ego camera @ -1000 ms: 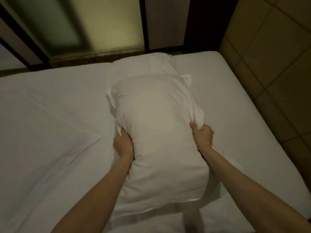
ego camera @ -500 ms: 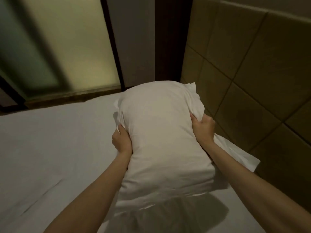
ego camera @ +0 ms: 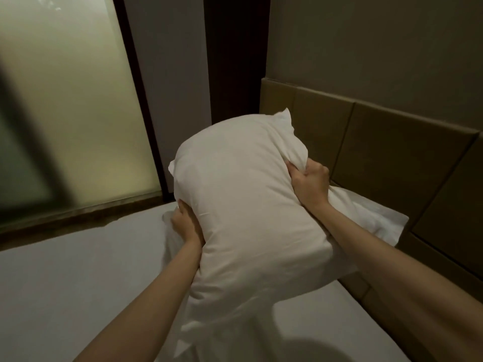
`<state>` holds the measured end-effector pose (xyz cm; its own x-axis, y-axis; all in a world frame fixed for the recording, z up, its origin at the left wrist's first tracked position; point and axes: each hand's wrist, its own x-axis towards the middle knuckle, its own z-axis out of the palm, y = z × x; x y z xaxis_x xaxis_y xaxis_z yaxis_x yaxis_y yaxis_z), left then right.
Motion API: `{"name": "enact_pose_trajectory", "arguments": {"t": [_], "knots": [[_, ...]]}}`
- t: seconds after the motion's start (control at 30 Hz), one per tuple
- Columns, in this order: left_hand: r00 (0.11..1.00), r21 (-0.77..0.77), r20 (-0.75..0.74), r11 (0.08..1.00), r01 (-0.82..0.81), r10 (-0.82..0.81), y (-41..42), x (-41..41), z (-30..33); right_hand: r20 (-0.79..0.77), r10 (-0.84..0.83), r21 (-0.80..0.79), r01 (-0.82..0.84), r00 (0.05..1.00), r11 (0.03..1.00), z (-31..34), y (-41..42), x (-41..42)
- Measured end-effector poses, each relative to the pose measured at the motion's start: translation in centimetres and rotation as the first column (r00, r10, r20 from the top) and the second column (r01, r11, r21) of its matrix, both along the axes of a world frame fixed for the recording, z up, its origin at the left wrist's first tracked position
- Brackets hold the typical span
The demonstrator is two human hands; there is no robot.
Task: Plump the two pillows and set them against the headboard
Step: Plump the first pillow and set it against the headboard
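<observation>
A white pillow (ego camera: 243, 205) is held up off the bed, long side tilted toward the upper right. My left hand (ego camera: 187, 227) grips its left edge and my right hand (ego camera: 309, 182) grips its right edge, both squeezing the fabric. The brown padded headboard (ego camera: 392, 158) runs along the right, just behind the pillow. The loose end of the pillowcase (ego camera: 371, 218) sticks out to the right under my right forearm, close to the headboard. The second pillow is hidden behind the lifted one.
The bed's white sheet (ego camera: 78, 278) spreads out at lower left. A frosted glass panel (ego camera: 70, 113) with a dark frame and a low ledge (ego camera: 78, 218) stands beyond the bed's far edge. A dark wall corner (ego camera: 235, 61) lies behind the pillow.
Both hands have lifted the pillow off the bed and carried it up and to the right toward the headboard. The view has swung up and right with it.
</observation>
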<state>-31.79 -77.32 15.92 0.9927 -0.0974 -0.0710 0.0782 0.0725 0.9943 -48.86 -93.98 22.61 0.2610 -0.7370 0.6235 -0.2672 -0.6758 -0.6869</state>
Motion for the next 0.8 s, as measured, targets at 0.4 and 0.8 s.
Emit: {"name": "enact_pose_trajectory", "arguments": {"t": [0.4, 0.8], "knots": [[0.984, -0.088, -0.156, 0.994, 0.070, -0.083, -13.2, 6.7, -2.1, -0.014, 0.031, -0.090, -0.032, 0.999, 0.995, 0.6, -12.5, 7.6], [0.897, -0.028, -0.202, 0.918, 0.395, -0.392, -28.9, 13.0, -11.1, -0.197, -0.013, -0.270, -0.041, 0.980, 0.962, -3.5, -27.7, 15.3]]}}
